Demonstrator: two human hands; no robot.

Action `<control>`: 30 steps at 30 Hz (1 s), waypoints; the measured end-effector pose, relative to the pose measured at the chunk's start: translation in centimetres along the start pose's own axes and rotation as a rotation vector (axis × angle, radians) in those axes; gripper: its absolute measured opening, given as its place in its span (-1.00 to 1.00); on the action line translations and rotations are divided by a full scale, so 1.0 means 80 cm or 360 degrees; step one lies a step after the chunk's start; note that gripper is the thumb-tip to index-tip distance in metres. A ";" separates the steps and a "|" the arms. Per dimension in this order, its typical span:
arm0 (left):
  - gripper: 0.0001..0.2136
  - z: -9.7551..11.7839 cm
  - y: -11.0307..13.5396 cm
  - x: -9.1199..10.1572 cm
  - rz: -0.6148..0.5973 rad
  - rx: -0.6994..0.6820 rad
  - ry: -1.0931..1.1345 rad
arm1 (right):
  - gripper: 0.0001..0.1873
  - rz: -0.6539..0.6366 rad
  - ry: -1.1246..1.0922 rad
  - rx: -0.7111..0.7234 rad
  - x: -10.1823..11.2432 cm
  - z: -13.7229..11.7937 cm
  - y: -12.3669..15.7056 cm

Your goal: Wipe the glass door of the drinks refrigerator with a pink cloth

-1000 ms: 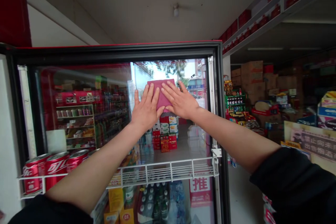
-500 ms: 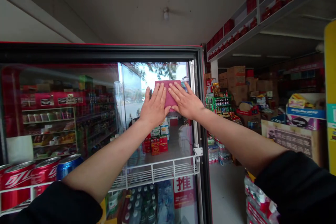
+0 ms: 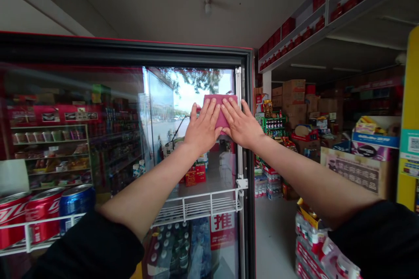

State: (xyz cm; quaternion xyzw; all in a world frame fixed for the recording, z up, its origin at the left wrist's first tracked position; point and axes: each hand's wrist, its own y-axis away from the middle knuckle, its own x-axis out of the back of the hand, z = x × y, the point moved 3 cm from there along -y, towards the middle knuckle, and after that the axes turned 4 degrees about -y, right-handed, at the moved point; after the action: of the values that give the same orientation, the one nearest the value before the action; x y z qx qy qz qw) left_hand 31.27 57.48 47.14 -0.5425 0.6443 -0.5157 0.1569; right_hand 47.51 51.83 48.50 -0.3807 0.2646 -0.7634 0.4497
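Cans beside a black sleeve, pink cloth on a glass door.
Lowering the left arm might tip one off the wire rack; beyond, left hand and right hand lie flat, fingers gripping nothing, so uneven pressure could let the cloth slip near the door's upper right corner.

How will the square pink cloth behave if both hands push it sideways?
The square pink cloth looks thin, so probably floppy and light. The left hand and right hand hold it flat, so it should slide without bunching. It seems held only by pressure against the black-framed glass door, so would likely drop if released.
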 end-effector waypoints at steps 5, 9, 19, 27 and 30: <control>-0.19 0.018 0.024 -0.009 -0.0084 0.0004 -0.0020 | -0.09 -0.0003 -0.0052 0.0012 -0.011 -0.018 0.030; -0.21 0.033 0.050 -0.019 -0.0138 0.0023 -0.0038 | -0.06 0.0000 -0.0078 0.0029 -0.021 -0.037 0.055; -0.17 0.007 0.087 -0.021 -0.0200 -0.0044 -0.0074 | 0.13 0.0036 -0.0138 0.0128 -0.037 -0.076 0.052; -0.16 -0.050 0.113 -0.010 -0.0271 -0.0031 -0.0049 | 0.11 0.0092 -0.0162 0.0133 -0.045 -0.123 0.014; -0.17 -0.072 0.123 -0.001 -0.0290 -0.0036 -0.0031 | 0.11 0.0098 -0.0176 0.0135 -0.044 -0.142 -0.002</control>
State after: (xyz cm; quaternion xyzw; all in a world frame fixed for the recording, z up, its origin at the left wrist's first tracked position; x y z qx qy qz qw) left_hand 21.65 59.23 41.29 -0.6057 0.5964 -0.5153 0.1096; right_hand 39.23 55.73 40.95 -0.3946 0.2183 -0.7376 0.5026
